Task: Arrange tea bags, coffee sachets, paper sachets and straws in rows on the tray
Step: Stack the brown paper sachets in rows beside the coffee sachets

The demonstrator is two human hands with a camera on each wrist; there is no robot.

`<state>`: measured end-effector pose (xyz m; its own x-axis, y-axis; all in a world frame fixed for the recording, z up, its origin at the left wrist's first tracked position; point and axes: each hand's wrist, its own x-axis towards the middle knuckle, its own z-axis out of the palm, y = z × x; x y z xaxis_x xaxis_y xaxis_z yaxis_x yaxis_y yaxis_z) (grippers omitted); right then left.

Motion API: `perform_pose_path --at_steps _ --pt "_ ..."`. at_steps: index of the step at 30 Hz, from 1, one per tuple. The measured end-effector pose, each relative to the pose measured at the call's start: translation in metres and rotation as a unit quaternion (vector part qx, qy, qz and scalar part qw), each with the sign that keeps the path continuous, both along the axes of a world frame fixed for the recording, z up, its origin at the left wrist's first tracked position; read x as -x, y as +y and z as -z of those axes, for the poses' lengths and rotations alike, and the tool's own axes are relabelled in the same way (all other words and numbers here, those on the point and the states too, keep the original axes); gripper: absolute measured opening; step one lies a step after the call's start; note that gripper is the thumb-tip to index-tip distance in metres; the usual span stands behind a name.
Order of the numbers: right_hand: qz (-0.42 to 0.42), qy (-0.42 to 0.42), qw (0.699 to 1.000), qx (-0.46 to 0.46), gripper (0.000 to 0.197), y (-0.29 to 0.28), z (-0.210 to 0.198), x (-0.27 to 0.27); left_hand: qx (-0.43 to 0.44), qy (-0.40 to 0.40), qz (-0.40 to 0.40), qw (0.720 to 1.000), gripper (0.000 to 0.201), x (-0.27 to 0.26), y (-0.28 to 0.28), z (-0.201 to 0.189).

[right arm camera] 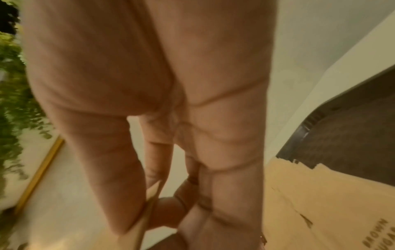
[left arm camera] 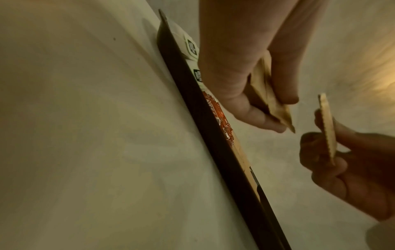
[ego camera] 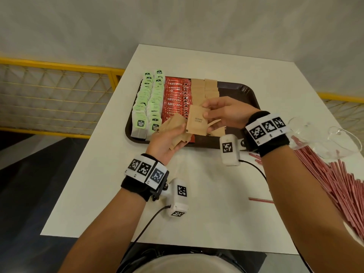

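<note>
White table (ego camera: 197,190), brown tray (ego camera: 234,89); left hand (ego camera: 167,140) gripping sachet stack (ego camera: 175,125), right hand (ego camera: 224,113) pinching one sachet (ego camera: 197,121).

The red coffee sachets (ego camera: 175,99) read "NESCAFE"; one paper sachet (right arm camera: 380,235) reads "BROWN SUGAR".

One tray (ego camera: 239,89). Two rows of tea bags (ego camera: 149,99) at 9 o'clock on it, one row of coffee sachets (ego camera: 176,95), two rows of paper sachets (ego camera: 204,87) toward 12. Straws (ego camera: 334,180) at 3 o'clock: too many to count. Two hands.
</note>
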<state>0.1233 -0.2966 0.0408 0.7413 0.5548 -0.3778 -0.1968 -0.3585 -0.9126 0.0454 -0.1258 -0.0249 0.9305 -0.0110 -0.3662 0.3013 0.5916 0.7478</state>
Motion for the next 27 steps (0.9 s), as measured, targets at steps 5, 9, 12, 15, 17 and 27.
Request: perform_pose_path --at_steps 5,9,12,15,17,27 --pt "-0.026 -0.161 0.978 0.133 0.016 0.013 0.007 0.002 -0.010 0.000 0.015 1.000 0.012 0.000 -0.003 -0.001" --pt "-0.018 -0.220 0.962 0.159 0.020 0.014 0.011 0.004 0.021 -0.016 0.018 0.999 0.024 0.001 -0.002 -0.002" --pt "0.045 -0.157 0.984 0.074 0.036 0.015 0.016 0.011 0.003 -0.035 0.012 0.999 0.033 0.002 -0.004 0.000" --pt "0.043 -0.044 0.998 -0.012 0.034 0.013 0.020 0.020 -0.014 -0.038 0.010 0.999 0.029 0.002 -0.005 0.000" --pt "0.042 -0.010 0.998 -0.036 0.024 0.009 0.021 0.024 -0.024 -0.036 0.013 0.999 0.028 0.003 -0.007 0.000" --pt "0.206 -0.007 0.959 0.194 0.056 -0.022 0.057 -0.018 0.041 -0.004 -0.046 0.998 0.011 -0.004 0.001 0.000"
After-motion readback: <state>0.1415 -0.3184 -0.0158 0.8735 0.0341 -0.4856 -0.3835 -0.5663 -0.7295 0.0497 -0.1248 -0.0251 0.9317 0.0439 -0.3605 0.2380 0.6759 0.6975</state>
